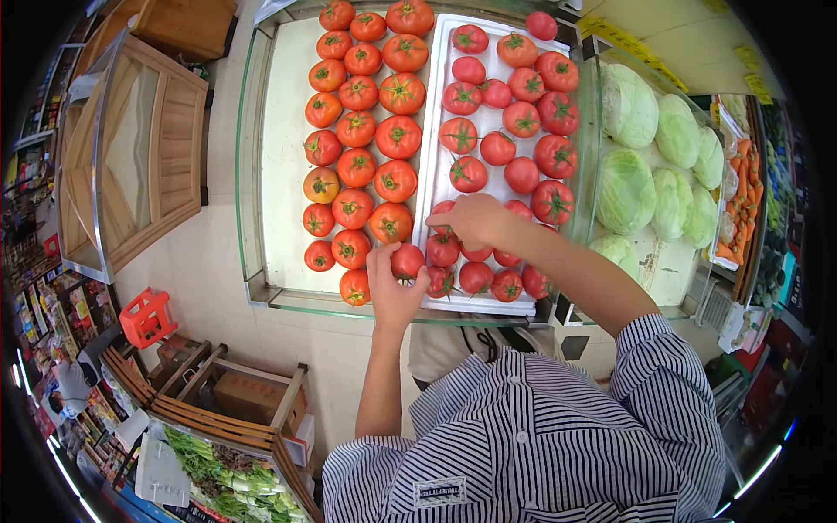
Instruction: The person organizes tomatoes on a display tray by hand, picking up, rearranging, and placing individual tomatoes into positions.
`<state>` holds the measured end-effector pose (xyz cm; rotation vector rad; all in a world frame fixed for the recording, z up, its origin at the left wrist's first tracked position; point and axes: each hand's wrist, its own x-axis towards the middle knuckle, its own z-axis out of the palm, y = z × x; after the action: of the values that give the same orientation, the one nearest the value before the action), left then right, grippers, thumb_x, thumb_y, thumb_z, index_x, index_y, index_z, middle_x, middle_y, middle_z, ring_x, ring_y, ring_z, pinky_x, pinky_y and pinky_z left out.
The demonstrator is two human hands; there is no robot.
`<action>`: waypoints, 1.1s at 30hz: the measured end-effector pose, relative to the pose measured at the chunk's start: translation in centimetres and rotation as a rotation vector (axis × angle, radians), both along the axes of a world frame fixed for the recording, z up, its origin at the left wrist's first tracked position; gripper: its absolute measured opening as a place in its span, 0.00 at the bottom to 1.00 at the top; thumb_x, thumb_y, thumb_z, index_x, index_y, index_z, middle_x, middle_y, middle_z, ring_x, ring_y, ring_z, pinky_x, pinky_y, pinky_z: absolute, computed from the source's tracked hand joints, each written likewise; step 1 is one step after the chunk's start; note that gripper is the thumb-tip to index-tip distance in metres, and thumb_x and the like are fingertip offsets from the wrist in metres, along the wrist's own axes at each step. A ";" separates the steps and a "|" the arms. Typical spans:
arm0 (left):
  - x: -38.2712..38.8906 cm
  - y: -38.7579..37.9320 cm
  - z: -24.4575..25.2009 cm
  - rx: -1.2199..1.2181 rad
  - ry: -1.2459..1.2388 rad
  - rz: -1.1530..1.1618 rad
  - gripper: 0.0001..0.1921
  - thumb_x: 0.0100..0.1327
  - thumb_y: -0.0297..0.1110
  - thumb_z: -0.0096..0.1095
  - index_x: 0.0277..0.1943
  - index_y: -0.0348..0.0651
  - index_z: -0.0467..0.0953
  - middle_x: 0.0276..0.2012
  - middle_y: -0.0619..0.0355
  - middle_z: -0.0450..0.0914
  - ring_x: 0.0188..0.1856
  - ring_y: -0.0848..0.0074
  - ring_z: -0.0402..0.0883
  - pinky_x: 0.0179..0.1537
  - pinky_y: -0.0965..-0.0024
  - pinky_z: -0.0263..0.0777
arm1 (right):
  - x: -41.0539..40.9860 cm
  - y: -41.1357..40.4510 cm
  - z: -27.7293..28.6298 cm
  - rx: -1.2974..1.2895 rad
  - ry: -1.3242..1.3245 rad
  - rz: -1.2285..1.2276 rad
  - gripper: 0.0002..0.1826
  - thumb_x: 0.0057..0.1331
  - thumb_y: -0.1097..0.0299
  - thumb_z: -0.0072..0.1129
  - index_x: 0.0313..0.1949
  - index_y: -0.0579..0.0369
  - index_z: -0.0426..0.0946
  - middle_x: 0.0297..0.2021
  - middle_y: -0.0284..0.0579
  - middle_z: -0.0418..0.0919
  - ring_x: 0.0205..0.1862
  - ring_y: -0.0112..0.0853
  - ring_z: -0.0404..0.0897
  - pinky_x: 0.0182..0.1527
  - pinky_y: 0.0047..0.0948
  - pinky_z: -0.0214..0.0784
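My left hand (390, 287) pinches a small pinkish-red tomato (408, 261) between thumb and fingers, just over the near left corner of a white foam tray (428, 131). My right hand (477, 221) reaches over the tray's near half, fingertips touching a tomato (443, 208) that it partly covers; whether the fingers grip it cannot be told. Several pinkish-red tomatoes (476, 278) rest in the tray, some with green calyxes showing. To the left, larger orange-red tomatoes (395, 180) stand in three columns on the white bottom of the display bin (281, 163).
Glass panels (243, 163) edge the bin. Green cabbages (625, 191) fill the bin on the right, with carrots (743, 189) beyond. A wooden display stand (176, 131) is at left, above a red basket (148, 318) and leafy greens (229, 474). A person (68, 382) is at far left.
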<state>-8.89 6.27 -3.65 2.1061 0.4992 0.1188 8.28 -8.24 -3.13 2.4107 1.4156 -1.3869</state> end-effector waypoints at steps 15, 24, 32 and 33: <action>4.7 -1.4 -2.4 -0.057 -0.066 -0.094 0.26 0.48 0.28 0.74 0.52 0.40 0.73 0.50 0.50 0.71 0.52 0.57 0.73 0.54 0.58 0.71 | 0.1 -0.7 -0.6 -0.077 -0.006 -0.226 0.27 0.60 0.53 0.62 0.59 0.33 0.70 0.42 0.50 0.80 0.43 0.48 0.83 0.42 0.47 0.75; 6.1 -1.5 -2.8 -0.018 -0.094 -0.142 0.25 0.48 0.27 0.73 0.52 0.41 0.74 0.50 0.49 0.74 0.53 0.55 0.74 0.57 0.57 0.69 | 0.8 -2.7 1.4 -0.001 0.026 -0.288 0.29 0.57 0.59 0.64 0.60 0.37 0.69 0.43 0.50 0.79 0.43 0.48 0.82 0.41 0.46 0.75; 8.2 -3.1 -4.8 0.238 0.022 -0.475 0.22 0.48 0.33 0.70 0.49 0.47 0.75 0.51 0.53 0.75 0.52 0.60 0.75 0.51 0.57 0.65 | 2.9 -4.9 2.3 0.057 -0.044 -0.317 0.31 0.57 0.60 0.64 0.61 0.36 0.68 0.43 0.54 0.76 0.45 0.48 0.79 0.45 0.45 0.73; 8.3 -3.5 -4.5 0.235 0.016 -0.482 0.22 0.48 0.33 0.70 0.49 0.47 0.75 0.51 0.53 0.75 0.52 0.60 0.75 0.51 0.57 0.65 | 2.7 -4.9 2.0 -0.014 -0.109 -0.297 0.30 0.57 0.63 0.63 0.61 0.35 0.69 0.43 0.53 0.77 0.44 0.46 0.80 0.43 0.45 0.74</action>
<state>-0.56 2.78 -8.11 2.3990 -0.0263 -0.1228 10.94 -13.19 -1.16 2.7267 1.0547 -1.2821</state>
